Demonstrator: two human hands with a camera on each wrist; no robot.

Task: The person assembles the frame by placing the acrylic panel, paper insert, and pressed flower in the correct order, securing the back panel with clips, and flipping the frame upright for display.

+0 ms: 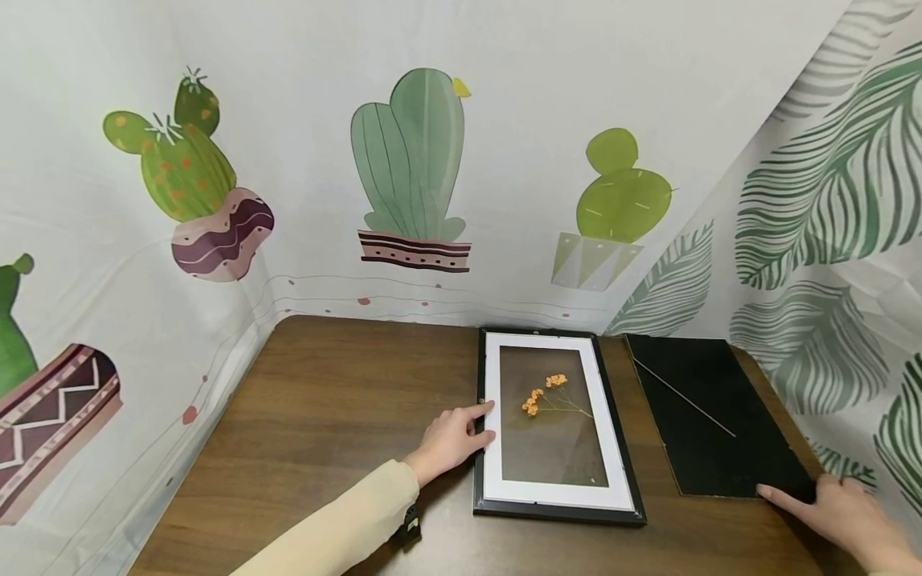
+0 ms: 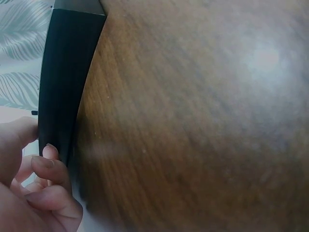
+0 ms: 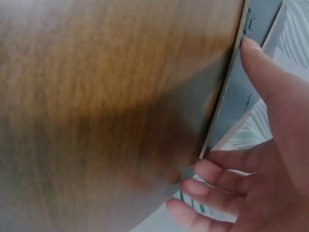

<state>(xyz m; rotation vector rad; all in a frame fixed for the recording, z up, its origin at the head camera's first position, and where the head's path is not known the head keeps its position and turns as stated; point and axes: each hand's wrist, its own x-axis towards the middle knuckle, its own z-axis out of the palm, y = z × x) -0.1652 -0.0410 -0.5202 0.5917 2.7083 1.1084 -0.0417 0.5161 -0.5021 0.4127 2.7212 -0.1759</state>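
A black picture frame [image 1: 631, 480] lies flat on the table, with a white mat [image 1: 555, 495] and a sprig of orange flowers [image 1: 531, 402] inside. My left hand [image 1: 446, 440] holds its left side. In the left wrist view the thumb touches the top of the frame's edge [image 2: 63, 72], and curled fingers meet its outer side. To the right lies a black backing board [image 1: 709, 464] with a thin pale strip [image 1: 684, 398] slanting across it. My right hand [image 1: 839, 512] pinches the board's near right corner, thumb on top; in the right wrist view, fingers [image 3: 217, 176] meet its edge.
The brown wooden table [image 1: 346, 384] extends left of the frame. A white cloth with printed cacti [image 1: 410, 160] hangs behind it, and a leaf-patterned cloth [image 1: 828, 184] borders the right side. A small black device [image 1: 409, 528] sits at the left wrist.
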